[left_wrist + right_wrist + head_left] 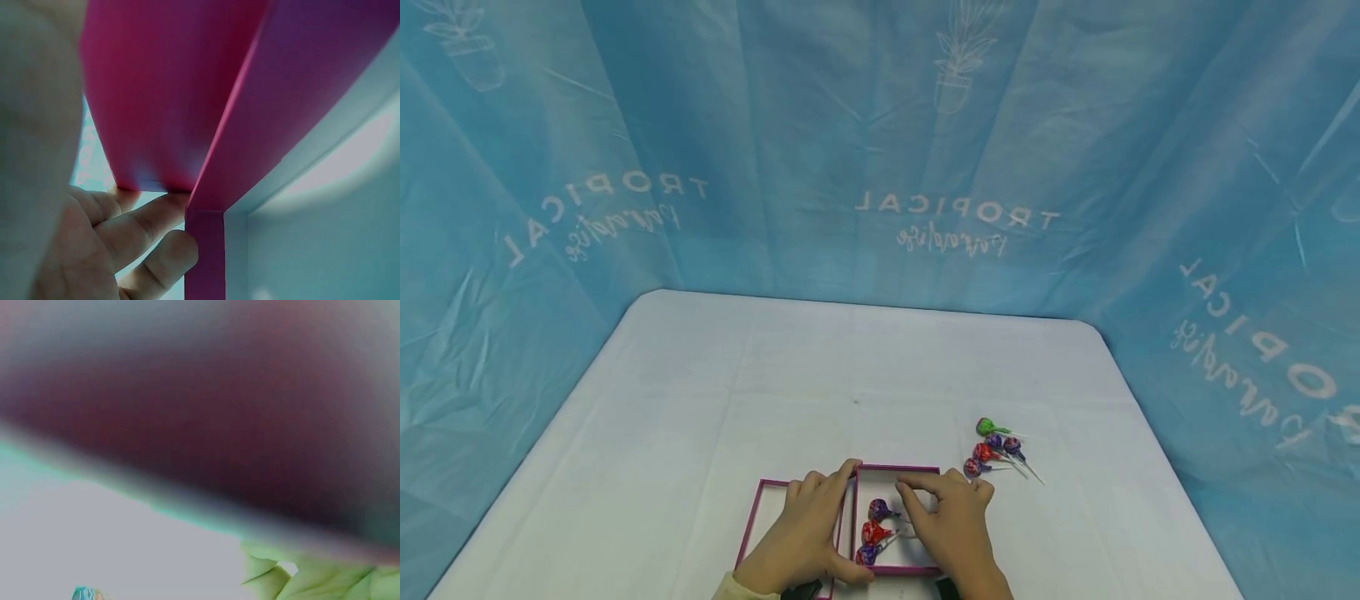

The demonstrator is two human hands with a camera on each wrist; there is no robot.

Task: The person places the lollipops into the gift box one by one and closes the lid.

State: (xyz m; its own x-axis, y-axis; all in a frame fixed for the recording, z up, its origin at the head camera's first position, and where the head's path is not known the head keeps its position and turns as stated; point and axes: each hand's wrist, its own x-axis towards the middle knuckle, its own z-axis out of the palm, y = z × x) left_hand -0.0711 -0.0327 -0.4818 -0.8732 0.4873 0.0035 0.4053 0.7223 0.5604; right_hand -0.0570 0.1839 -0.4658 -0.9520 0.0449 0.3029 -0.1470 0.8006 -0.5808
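Head view: the left hand (808, 523) is spread wide along the left wall of the right-hand box (895, 572), fingers at the far corner and thumb at the near corner, holding it. Three lollipops (874, 532) lie inside this box near its left wall, sticks pointing rightward. The right hand (957, 518) is above the box interior, thumb and forefinger tips narrowly spaced; nothing shows between them, and whether they pinch anything small cannot be told. Caution: a low sweep of this hand could catch the sticks and turn the lollipops out of line. The left-hand box (751, 517) lies beside the first, partly covered by the left hand; an outward push could shift both. A loose group of five lollipops (982, 452) lies on the white table (850, 375), right of the box; because their sticks cross, lifting one could drag its neighbours. Left wrist view: fingertips (179, 253) rest at the end of the pink wall (156, 94). Contact is at the edge only, so sideways load could let the box slip or pivot. Right wrist view: a dark blurred shape (206, 425) obstructs most of the field; a coloured patch (83, 593) at the lower border is too small to identify. Do not judge the pinch from this view.
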